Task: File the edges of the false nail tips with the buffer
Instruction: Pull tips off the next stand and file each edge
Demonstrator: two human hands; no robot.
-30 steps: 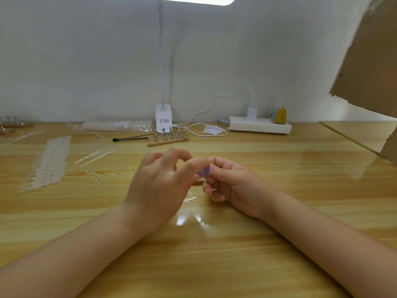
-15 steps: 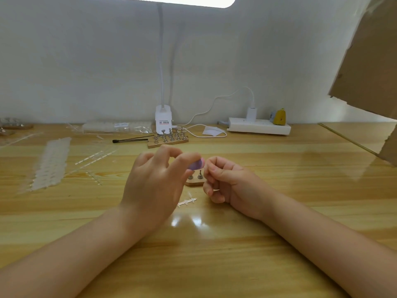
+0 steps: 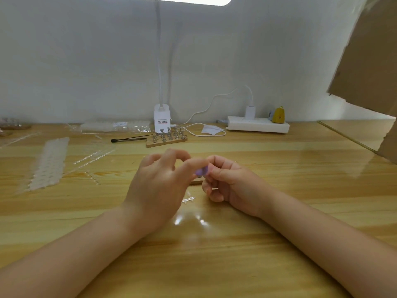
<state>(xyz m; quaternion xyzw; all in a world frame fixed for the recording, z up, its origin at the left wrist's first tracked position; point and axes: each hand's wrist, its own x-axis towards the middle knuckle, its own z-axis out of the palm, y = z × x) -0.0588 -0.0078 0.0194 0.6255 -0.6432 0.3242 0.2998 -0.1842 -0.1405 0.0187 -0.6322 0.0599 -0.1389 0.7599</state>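
A small purple buffer (image 3: 202, 171) is pinched between the thumb and fingers of my left hand (image 3: 159, 186), just above the middle of the wooden table (image 3: 214, 254). Its end lies against the fingertips of my right hand (image 3: 229, 181). The right hand's fingers are curled and pinch a small clear false nail tip (image 3: 211, 169), which is mostly hidden. Both wrists rest on the table. A clear plastic sprue piece (image 3: 189, 199) lies on the table below the hands.
A strip of clear nail tips (image 3: 48, 164) and loose clear strips (image 3: 94, 157) lie at the left. Behind the hands stand a wooden stand with metal holders (image 3: 166, 139), a black tool (image 3: 129, 139), a lamp base (image 3: 162, 121) and a power strip (image 3: 257, 125). Cardboard (image 3: 369, 61) hangs at the right.
My left hand drew the buffer a little up and away from the right fingertips, then brought it back against them. The right hand barely moved.
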